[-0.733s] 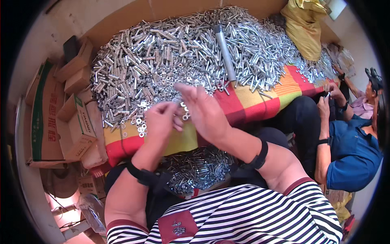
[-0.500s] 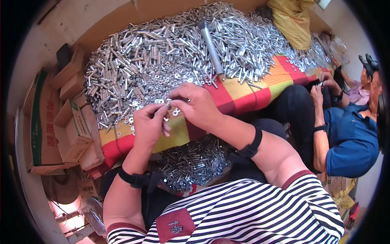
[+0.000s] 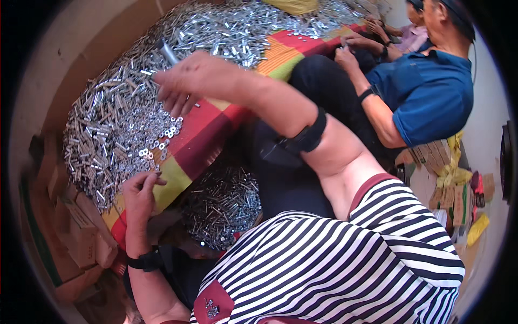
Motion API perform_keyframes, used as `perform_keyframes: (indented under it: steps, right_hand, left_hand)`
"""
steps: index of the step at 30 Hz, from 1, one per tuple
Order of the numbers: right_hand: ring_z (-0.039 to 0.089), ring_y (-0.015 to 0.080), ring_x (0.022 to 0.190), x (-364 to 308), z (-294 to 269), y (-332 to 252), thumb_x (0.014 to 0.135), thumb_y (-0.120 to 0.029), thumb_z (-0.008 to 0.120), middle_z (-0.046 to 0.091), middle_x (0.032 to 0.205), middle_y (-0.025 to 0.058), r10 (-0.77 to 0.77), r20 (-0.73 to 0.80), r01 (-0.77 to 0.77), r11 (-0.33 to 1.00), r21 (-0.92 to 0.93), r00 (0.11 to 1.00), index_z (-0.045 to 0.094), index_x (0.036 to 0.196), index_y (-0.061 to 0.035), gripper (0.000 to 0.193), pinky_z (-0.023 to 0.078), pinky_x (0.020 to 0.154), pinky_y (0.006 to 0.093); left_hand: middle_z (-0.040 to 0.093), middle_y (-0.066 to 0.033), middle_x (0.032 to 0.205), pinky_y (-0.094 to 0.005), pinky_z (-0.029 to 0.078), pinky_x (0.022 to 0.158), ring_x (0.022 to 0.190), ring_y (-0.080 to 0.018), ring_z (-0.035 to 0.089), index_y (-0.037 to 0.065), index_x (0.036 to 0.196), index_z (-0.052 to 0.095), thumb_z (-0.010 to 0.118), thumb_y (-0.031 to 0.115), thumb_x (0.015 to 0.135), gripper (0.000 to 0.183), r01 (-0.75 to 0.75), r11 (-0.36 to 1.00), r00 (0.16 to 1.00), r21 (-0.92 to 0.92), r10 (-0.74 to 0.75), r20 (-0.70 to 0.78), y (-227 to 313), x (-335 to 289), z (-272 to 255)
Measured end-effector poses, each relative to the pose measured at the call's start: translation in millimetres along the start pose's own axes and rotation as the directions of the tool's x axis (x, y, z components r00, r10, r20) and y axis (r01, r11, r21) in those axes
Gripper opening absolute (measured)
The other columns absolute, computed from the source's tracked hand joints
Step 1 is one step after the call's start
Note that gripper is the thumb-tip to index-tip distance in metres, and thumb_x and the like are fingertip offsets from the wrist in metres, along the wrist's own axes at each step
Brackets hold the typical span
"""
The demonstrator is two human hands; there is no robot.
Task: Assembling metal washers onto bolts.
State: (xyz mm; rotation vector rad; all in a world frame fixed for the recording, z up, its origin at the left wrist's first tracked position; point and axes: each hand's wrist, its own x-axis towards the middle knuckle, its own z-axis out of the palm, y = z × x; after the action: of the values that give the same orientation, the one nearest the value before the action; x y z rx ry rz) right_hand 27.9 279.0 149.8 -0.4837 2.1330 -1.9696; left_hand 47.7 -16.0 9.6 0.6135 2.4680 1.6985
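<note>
My right hand (image 3: 197,81) is lifted over the heap of metal sleeves and bolts (image 3: 113,108), smeared a little by motion. Its fingers are stretched and apart, with nothing visible in them, close to the end of a grey metal tube (image 3: 170,55). At the cloth's near left edge is my left hand (image 3: 141,195), thumb and forefinger drawn together; whatever small piece they pinch is too small to name. Loose washers (image 3: 162,144) lie just beyond it. Below, between my legs, sits a second heap of assembled-looking bolts (image 3: 224,208).
A red and yellow checked cloth (image 3: 208,135) runs under the heap. Cardboard boxes (image 3: 75,237) stand at the left. On the right a co-worker in a blue shirt (image 3: 426,97) sits close by, another person beyond. Yellow sacking (image 3: 291,5) lies at the back.
My hands have parted: the right swung away over the heap, while the left stayed near the cloth's edge. The whole view has turned toward the right, bringing the co-worker further in.
</note>
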Motion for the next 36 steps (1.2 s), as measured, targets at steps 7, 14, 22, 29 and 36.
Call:
perform_keyframes:
  steps: [7, 14, 22, 29, 36]
  right_hand:
    - [0.068, 0.0176, 0.070, -67, -59, 20, 0.087, -0.022, 0.055, 0.068, 0.075, 0.0111, 0.423, -0.021, -0.385, 0.802, -0.457, 0.906, 0.067, 0.088, 0.0030, 0.028, 0.056, 0.063, 0.0274]
    - [0.065, 0.0356, 0.081, -54, -18, 150, 0.073, -0.010, 0.055, 0.066, 0.085, 0.0221, 0.607, 0.228, 0.085, 0.256, -0.963, 0.762, 0.069, 0.081, 0.0028, 0.021, 0.050, 0.071, 0.0443]
    - [0.066, 0.0233, 0.083, 20, -74, 377, 0.086, -0.030, 0.048, 0.070, 0.090, 0.0071, -0.049, 0.304, 0.306, 0.263, -0.915, 0.951, 0.066, 0.102, -0.0113, 0.031, 0.053, 0.062, 0.0393]
    - [0.062, 0.0203, 0.076, 105, -15, 453, 0.088, -0.032, 0.047, 0.067, 0.086, 0.0053, -0.233, 0.514, 0.556, 0.497, -0.667, 0.825, 0.064, 0.099, -0.0121, 0.028, 0.048, 0.057, 0.0362]
    - [0.059, 0.0173, 0.070, 85, -37, 523, 0.089, -0.033, 0.046, 0.064, 0.081, 0.0035, -0.167, 0.545, 0.462, 0.757, -0.463, 0.821, 0.062, 0.096, -0.0130, 0.027, 0.043, 0.052, 0.0331]
  left_hand:
    - [0.065, -0.0064, 0.072, -0.0246, 0.044, 0.057, 0.059, -0.0106, 0.056, -0.003, 0.087, 0.067, 0.062, 0.009, 0.088, 0.013, -0.038, 0.966, 0.932, 0.257, 0.127, -0.339, -18, 6, -6]
    - [0.059, -0.0156, 0.095, -0.0421, 0.044, 0.082, 0.091, -0.0342, 0.055, 0.002, 0.095, 0.062, 0.061, 0.010, 0.081, 0.016, -0.102, 0.637, 0.828, 0.764, 0.480, -0.290, -21, 14, -9]
    - [0.044, -0.0217, 0.130, -0.0553, 0.021, 0.108, 0.127, -0.0414, 0.036, 0.003, 0.125, 0.048, 0.058, 0.014, 0.078, 0.049, -0.030, 0.570, 0.835, 0.821, 0.466, -0.293, -33, 44, 12]
    - [0.042, -0.0208, 0.133, -0.0558, 0.020, 0.109, 0.130, -0.0390, 0.034, 0.002, 0.126, 0.047, 0.062, 0.018, 0.075, 0.055, 0.035, 0.585, 0.915, 0.810, 0.307, -0.261, -34, 10, -3]
    - [0.045, -0.0170, 0.133, -0.0476, 0.019, 0.110, 0.128, -0.0314, 0.039, 0.003, 0.126, 0.047, 0.061, 0.017, 0.075, 0.055, 0.025, 0.597, 0.935, 0.802, 0.270, -0.230, -19, 18, -4]
